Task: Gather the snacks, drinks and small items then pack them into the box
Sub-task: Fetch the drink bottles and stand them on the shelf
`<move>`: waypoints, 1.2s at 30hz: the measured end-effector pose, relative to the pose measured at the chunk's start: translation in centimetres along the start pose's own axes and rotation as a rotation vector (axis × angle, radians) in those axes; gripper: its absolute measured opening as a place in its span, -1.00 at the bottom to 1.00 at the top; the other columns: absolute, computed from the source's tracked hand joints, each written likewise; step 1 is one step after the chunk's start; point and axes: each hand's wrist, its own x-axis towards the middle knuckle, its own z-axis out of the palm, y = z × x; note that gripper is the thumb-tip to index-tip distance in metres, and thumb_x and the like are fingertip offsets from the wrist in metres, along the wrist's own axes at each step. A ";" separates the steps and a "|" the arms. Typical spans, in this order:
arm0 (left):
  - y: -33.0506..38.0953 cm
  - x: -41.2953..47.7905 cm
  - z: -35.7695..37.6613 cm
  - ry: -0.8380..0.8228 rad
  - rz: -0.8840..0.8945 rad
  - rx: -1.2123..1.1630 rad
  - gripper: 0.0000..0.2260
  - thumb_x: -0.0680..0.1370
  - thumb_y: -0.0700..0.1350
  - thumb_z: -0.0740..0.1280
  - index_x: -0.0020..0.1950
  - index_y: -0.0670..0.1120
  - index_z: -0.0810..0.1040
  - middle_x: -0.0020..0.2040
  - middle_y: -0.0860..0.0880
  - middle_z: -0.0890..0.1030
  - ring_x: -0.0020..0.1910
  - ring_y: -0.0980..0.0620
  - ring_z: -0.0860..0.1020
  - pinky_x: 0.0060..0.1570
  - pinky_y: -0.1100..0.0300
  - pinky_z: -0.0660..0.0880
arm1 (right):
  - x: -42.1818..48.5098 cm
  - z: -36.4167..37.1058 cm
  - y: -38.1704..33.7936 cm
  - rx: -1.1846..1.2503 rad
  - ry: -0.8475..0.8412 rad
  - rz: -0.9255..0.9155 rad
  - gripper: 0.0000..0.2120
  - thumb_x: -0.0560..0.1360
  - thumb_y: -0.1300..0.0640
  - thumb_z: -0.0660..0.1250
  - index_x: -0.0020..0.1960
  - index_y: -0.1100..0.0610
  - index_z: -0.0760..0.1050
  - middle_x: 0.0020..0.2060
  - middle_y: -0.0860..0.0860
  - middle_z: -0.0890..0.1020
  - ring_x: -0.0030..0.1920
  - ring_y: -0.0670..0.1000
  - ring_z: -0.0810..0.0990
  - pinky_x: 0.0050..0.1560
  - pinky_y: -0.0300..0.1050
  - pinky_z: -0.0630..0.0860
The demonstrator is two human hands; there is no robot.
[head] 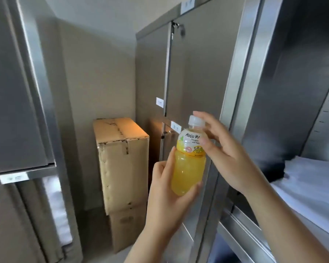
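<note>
While I hold the drink bottle (189, 168) upright in the air in front of the steel cabinet (198, 73), the job is to get a sure grip on it before I carry it off to be packed. My left hand (167, 202) wraps the lower, yellow part of the bottle, thumb up one side and the other fingers (198, 186) curled round the far side near the base. My right hand (228, 154) has its thumb on the label, and its other fingers bend behind the neck beside the white cap (196, 121), so both hands are closed on the same bottle.

The plastic looks smooth and the bottle is full, so I judge the left grip should carry the weight. The right hand only steadies the top. I would check that the cap is tight, then let go with the right hand and have it free for the next item.

Two cardboard cartons (122, 164) stand stacked in the corner, well apart from the bottle, and the upper one is taped shut. I cannot tell whether either is the box meant for packing. White sheets lie on the shelf (311, 186) to my right. I would swing the bottle clear of the cabinet's metal edge as I turn.
</note>
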 end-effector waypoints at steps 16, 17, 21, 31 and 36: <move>-5.1 -7.1 -51.4 0.545 -0.118 0.556 -0.27 0.35 0.16 0.41 0.46 0.26 0.17 0.05 0.20 0.37 0.01 0.30 0.45 -0.12 0.49 0.40 | 14.7 48.1 -21.3 0.366 -0.376 -0.340 -0.61 0.64 0.07 0.11 0.45 -0.13 0.20 0.27 -0.15 0.46 0.24 -0.16 0.48 0.24 -0.03 0.47; -5.4 -8.2 -54.3 0.575 -0.138 0.584 -0.28 0.34 0.18 0.40 0.45 0.27 0.19 0.05 0.22 0.36 0.02 0.31 0.44 -0.12 0.51 0.39 | 14.8 51.2 -22.5 0.390 -0.405 -0.350 -0.60 0.64 0.06 0.11 0.45 -0.13 0.18 0.28 -0.16 0.46 0.24 -0.16 0.48 0.25 -0.04 0.46; -6.4 -11.8 -64.2 0.665 -0.222 0.673 -0.32 0.35 0.14 0.43 0.42 0.31 0.22 0.01 0.27 0.34 -0.01 0.30 0.46 -0.15 0.45 0.45 | 15.3 61.6 -27.0 0.493 -0.491 -0.342 -0.60 0.64 0.04 0.11 0.44 -0.19 0.17 0.28 -0.21 0.44 0.26 -0.24 0.44 0.26 -0.20 0.41; -10.1 -16.7 -80.1 0.873 -0.379 0.833 -0.29 0.30 0.15 0.42 0.35 0.45 0.16 -0.01 0.28 0.35 0.02 0.35 0.42 -0.14 0.57 0.34 | 18.0 82.4 -32.7 0.674 -0.699 -0.360 -0.60 0.60 -0.03 0.08 0.40 -0.29 0.17 0.38 -0.22 0.35 0.35 -0.27 0.33 0.33 -0.14 0.36; -15.1 -15.2 -88.1 0.880 -0.452 0.871 -0.32 0.30 0.17 0.41 0.27 0.55 0.12 0.01 0.33 0.33 0.04 0.42 0.38 -0.16 0.63 0.30 | 22.1 92.2 -32.7 0.717 -0.733 -0.334 -0.60 0.64 0.11 0.08 0.43 -0.19 0.19 0.38 -0.27 0.32 0.37 -0.21 0.32 0.35 0.04 0.37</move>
